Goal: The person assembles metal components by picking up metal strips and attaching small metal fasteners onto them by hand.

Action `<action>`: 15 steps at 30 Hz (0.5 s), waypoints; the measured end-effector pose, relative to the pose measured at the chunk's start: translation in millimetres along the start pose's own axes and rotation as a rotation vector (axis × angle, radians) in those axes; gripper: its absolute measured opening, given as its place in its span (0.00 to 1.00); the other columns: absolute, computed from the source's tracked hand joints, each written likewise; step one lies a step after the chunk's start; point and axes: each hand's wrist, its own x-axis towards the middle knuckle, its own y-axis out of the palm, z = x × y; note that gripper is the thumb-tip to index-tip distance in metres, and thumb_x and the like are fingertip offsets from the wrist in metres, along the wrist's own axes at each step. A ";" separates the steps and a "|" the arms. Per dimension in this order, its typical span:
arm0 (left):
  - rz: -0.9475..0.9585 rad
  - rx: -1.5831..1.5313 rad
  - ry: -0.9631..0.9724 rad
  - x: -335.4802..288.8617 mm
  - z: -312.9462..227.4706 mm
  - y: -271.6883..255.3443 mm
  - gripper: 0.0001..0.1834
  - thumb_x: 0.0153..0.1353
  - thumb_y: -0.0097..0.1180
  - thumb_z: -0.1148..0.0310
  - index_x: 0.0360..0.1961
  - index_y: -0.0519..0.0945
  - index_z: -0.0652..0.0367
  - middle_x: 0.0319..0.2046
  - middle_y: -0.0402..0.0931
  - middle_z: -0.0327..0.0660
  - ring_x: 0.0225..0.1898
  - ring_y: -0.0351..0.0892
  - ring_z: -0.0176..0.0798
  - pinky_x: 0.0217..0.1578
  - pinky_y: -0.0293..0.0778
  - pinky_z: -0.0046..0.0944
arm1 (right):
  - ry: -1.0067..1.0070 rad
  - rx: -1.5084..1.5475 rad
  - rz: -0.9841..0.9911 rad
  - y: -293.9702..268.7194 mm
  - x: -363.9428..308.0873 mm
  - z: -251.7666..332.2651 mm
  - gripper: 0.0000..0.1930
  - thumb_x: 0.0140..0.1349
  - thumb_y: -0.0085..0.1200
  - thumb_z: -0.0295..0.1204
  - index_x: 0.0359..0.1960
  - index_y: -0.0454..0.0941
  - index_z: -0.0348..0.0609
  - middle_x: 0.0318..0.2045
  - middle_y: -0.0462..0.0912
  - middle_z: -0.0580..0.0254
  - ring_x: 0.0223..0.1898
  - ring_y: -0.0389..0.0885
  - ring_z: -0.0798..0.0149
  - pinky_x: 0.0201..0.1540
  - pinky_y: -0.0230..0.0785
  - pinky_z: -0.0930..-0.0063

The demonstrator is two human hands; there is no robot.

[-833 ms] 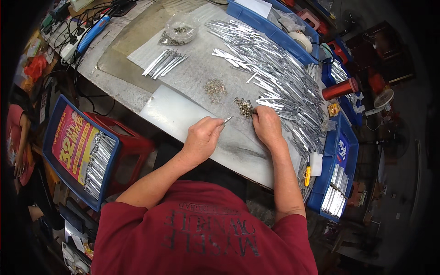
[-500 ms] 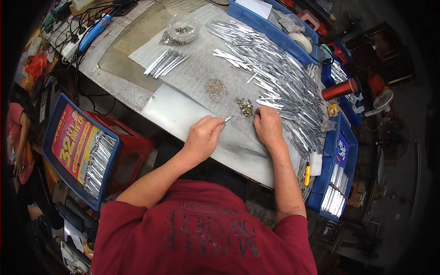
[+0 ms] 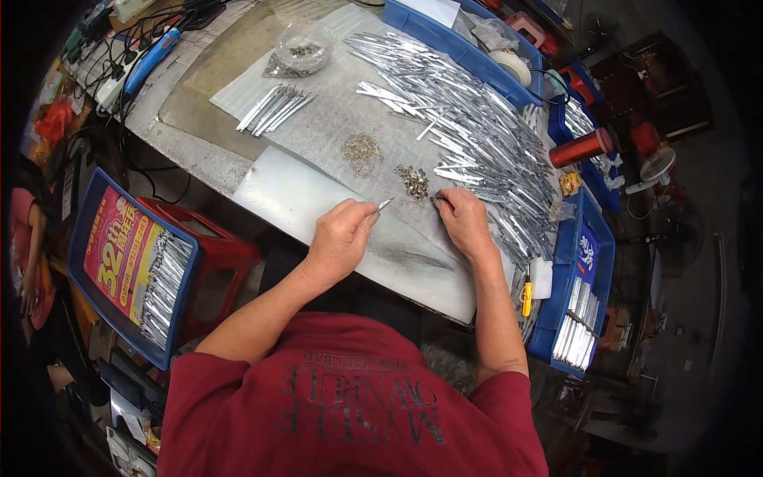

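Note:
My left hand (image 3: 340,232) is closed in a pinch on a small silver pointed piece (image 3: 385,204), whose tip sticks out past the fingertips over the white board. To its right, my right hand (image 3: 464,220) has thumb and fingers pressed together around something small and dark, too small to name. Just beyond its fingertips lies a small heap of shiny metal bits (image 3: 413,183). A looser heap of fine brassy bits (image 3: 363,153) sits further left. Many flat silver strips (image 3: 485,135) spread in a large pile beyond my right hand.
A white board (image 3: 278,187) lies along the table's near edge. Beyond it are a row of strips (image 3: 274,110) and a clear bag of small parts (image 3: 300,52). Blue bins (image 3: 566,318) stand right, left and behind. A yellow-handled tool (image 3: 526,298) lies near my right forearm.
The whole view has shifted slightly. My right fingertips have drawn back a little from the heap of metal bits. My left hand keeps its pinch on the silver piece.

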 end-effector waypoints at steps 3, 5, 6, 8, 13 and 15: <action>0.009 0.041 0.016 -0.2 -0.4 2.0 0.05 0.52 0.50 0.78 0.31 0.73 0.66 0.22 0.69 0.47 0.24 0.71 0.48 0.25 0.67 0.40 | -0.053 -0.081 0.027 1.7 1.8 -2.1 0.05 0.48 0.51 0.24 0.26 0.74 0.35 0.25 0.75 0.51 0.31 0.73 0.51 0.35 0.65 0.63; 0.011 0.055 0.059 -1.1 0.2 3.0 0.06 0.50 0.50 0.79 0.32 0.73 0.65 0.22 0.69 0.47 0.24 0.71 0.49 0.24 0.68 0.40 | -0.076 -0.109 0.025 4.6 2.4 -3.0 0.05 0.48 0.51 0.24 0.26 0.74 0.36 0.25 0.75 0.50 0.31 0.73 0.50 0.35 0.65 0.62; 0.009 0.057 0.056 -1.7 0.6 3.7 0.06 0.50 0.50 0.79 0.32 0.73 0.65 0.22 0.69 0.47 0.24 0.71 0.49 0.24 0.68 0.40 | -0.097 -0.139 0.020 5.5 2.9 -2.8 0.05 0.48 0.51 0.24 0.25 0.74 0.36 0.24 0.75 0.50 0.30 0.73 0.50 0.35 0.65 0.62; -0.045 0.074 0.124 -3.0 2.4 5.9 0.06 0.50 0.52 0.81 0.31 0.74 0.66 0.20 0.68 0.45 0.20 0.70 0.43 0.21 0.66 0.35 | -0.095 -0.157 0.024 6.7 4.4 -1.2 0.04 0.48 0.51 0.24 0.25 0.73 0.36 0.24 0.75 0.50 0.30 0.73 0.50 0.35 0.65 0.62; -0.024 0.131 0.173 -5.0 3.3 6.3 0.09 0.48 0.52 0.82 0.32 0.74 0.66 0.21 0.69 0.45 0.21 0.71 0.45 0.21 0.67 0.37 | -0.054 -0.199 0.016 10.6 5.8 1.9 0.04 0.48 0.51 0.24 0.23 0.73 0.36 0.23 0.75 0.50 0.30 0.73 0.50 0.35 0.65 0.61; -0.011 0.136 0.166 -5.2 3.3 6.2 0.09 0.47 0.52 0.82 0.33 0.74 0.65 0.21 0.69 0.45 0.21 0.71 0.45 0.21 0.67 0.37 | 0.044 -0.246 0.011 11.5 6.0 7.7 0.04 0.48 0.50 0.24 0.23 0.72 0.35 0.23 0.75 0.49 0.30 0.73 0.49 0.35 0.65 0.61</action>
